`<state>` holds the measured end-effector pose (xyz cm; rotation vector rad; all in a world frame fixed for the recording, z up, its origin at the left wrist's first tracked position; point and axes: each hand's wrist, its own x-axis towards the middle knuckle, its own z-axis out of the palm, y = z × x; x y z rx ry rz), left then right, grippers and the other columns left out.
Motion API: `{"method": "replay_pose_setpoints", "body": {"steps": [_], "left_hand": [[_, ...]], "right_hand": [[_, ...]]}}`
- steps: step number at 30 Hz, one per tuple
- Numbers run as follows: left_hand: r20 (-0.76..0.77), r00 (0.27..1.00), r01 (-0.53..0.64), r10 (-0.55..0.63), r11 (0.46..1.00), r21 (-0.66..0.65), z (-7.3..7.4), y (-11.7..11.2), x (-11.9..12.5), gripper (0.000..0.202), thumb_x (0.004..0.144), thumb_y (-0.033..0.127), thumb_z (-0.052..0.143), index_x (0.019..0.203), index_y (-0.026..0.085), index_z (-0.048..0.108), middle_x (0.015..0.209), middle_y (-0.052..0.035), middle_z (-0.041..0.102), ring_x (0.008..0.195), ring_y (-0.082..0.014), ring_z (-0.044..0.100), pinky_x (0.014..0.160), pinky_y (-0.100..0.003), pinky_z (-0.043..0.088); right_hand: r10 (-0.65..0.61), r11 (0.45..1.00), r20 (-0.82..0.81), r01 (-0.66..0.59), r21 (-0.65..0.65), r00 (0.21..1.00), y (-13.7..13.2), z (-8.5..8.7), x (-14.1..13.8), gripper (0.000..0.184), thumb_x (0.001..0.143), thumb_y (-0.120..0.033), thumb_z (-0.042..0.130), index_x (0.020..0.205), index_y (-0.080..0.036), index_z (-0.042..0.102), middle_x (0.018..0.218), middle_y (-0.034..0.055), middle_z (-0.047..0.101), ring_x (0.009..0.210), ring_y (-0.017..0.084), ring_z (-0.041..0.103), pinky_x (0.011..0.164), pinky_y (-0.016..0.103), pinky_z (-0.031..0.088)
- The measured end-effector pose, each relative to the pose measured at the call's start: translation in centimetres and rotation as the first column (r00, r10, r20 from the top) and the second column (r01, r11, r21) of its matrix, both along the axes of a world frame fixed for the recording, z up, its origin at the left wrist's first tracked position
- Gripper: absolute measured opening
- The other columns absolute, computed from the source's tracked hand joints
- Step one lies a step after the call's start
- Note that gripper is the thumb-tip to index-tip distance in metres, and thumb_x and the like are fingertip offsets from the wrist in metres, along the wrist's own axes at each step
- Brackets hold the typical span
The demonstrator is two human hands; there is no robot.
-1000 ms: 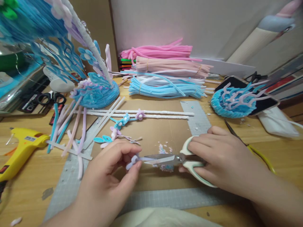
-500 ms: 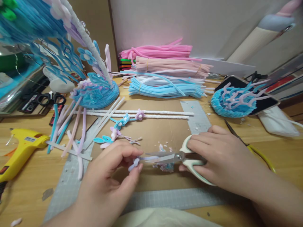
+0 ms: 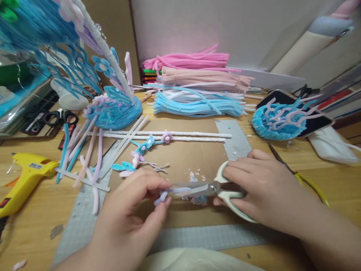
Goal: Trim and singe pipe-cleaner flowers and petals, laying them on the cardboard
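Note:
My left hand (image 3: 132, 210) pinches a small lilac pipe-cleaner flower (image 3: 162, 196) between thumb and fingers, low over the brown cardboard sheet (image 3: 191, 158). My right hand (image 3: 262, 188) grips white-handled scissors (image 3: 222, 190), fingers through the loops. The blades (image 3: 188, 189) point left and are nearly closed on the flower's pale stem right at my left fingertips. Tiny fluffy trimmings (image 3: 197, 198) lie under the blades.
Bundles of pink, peach, white and blue pipe cleaners (image 3: 197, 82) are stacked at the back. A blue pipe-cleaner tree (image 3: 113, 109) stands left, a blue coral disc (image 3: 278, 120) right. A yellow glue gun (image 3: 25, 177), loose stems (image 3: 84, 150), flower sprigs (image 3: 146, 146) and black scissors (image 3: 60, 117) lie around.
The scissors have slid a little left and the blades have closed further on the flower's stem. My left hand shifted the flower slightly right and down.

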<state>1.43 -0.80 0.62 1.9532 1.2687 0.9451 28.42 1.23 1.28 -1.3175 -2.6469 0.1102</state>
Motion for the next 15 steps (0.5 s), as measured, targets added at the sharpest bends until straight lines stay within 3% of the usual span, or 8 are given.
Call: {"method": "replay_pose_setpoints", "body": {"steps": [8,15], "left_hand": [[-0.002,1.0,0.007,-0.007,1.0,-0.022,-0.01,-0.13,-0.05,0.029,0.087,0.006,0.058,0.1,0.032,0.06,0.091,0.0052,0.066,0.088,-0.0121,0.062,0.074,-0.022,0.051],[0.008,1.0,-0.019,0.019,1.0,-0.015,-0.15,-0.13,-0.1,0.031,0.086,0.006,0.059,0.1,0.033,0.062,0.094,0.0057,0.066,0.092,-0.0115,0.063,0.078,-0.02,0.052]], "right_hand": [[0.019,1.0,-0.036,-0.019,-0.021,0.999,-0.16,0.02,-0.06,0.034,0.088,-0.047,0.064,0.068,-0.021,0.053,0.064,-0.0035,0.062,0.06,0.016,0.057,0.067,0.033,0.026],[0.003,0.998,-0.063,-0.007,-0.07,0.998,-0.38,-0.09,-0.12,0.036,0.082,-0.045,0.073,0.065,-0.02,0.053,0.063,-0.0047,0.061,0.059,0.015,0.057,0.066,0.033,0.026]]}}
